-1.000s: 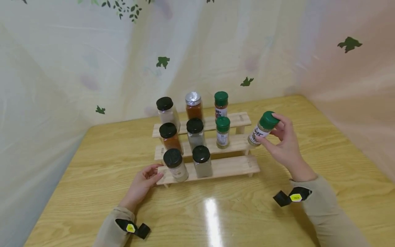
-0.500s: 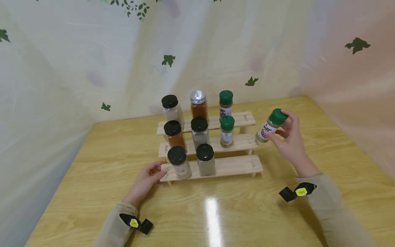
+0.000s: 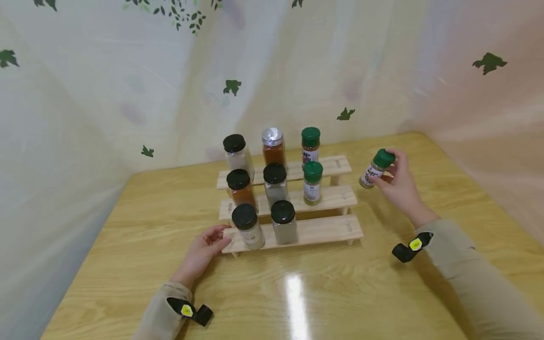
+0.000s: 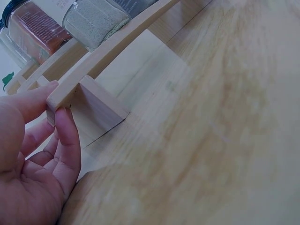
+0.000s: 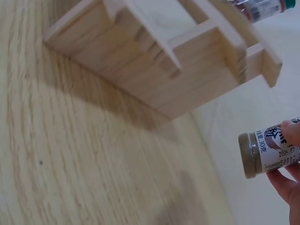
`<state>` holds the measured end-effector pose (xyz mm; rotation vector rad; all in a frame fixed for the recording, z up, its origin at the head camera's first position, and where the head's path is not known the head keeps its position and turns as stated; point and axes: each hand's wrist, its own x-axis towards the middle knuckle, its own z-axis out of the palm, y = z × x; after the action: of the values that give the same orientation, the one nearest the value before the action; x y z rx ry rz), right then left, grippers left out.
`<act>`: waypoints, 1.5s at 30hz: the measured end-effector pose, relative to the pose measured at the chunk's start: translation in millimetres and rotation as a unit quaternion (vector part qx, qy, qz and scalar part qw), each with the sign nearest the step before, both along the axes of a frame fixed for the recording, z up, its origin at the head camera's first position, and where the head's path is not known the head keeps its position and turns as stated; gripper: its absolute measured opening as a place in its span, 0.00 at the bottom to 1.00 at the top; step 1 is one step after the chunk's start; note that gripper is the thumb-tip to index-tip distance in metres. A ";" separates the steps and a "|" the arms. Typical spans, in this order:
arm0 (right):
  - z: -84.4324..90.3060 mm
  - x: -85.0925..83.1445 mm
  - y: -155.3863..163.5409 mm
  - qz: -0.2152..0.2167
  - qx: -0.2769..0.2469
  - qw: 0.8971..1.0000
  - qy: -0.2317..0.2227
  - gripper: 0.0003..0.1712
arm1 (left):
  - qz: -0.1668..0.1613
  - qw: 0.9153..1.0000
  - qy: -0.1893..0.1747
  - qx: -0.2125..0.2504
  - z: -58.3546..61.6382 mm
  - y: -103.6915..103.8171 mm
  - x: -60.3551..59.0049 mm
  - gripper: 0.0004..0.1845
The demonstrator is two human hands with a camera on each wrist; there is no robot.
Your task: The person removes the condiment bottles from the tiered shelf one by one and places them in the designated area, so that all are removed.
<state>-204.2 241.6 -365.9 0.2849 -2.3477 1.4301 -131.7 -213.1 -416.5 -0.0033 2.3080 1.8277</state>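
Note:
My right hand (image 3: 397,184) holds a small green-capped spice jar (image 3: 376,168) tilted in the air, to the right of a three-step wooden rack (image 3: 327,227). In the right wrist view the jar (image 5: 272,150) lies sideways in my fingertips (image 5: 291,133), clear of the rack's end (image 5: 187,70). My left hand (image 3: 204,248) grips the left end of the bottom step, thumb on top and fingers (image 4: 68,140) underneath the board (image 4: 93,70). The rack carries several jars with black, silver and green lids.
The rack stands on a glossy wooden table (image 3: 297,293). A pale curtain with green leaf prints (image 3: 231,86) hangs close behind and at both sides. Bare tabletop lies in front of the rack and to its right.
My right hand has carried the green-capped jar a little rightward and farther back from the rack. My left hand stays on the bottom step's end.

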 end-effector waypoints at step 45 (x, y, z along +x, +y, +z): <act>-17.9 -40.4 11.4 0.070 0.086 0.988 -0.106 0.41 | -0.001 1.000 -0.005 0.014 -2.6 -1.5 -3.3 0.21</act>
<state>-244.6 253.0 -383.8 0.3675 -2.6788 1.3811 -134.9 -214.6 -419.1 -0.0042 2.2755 1.8540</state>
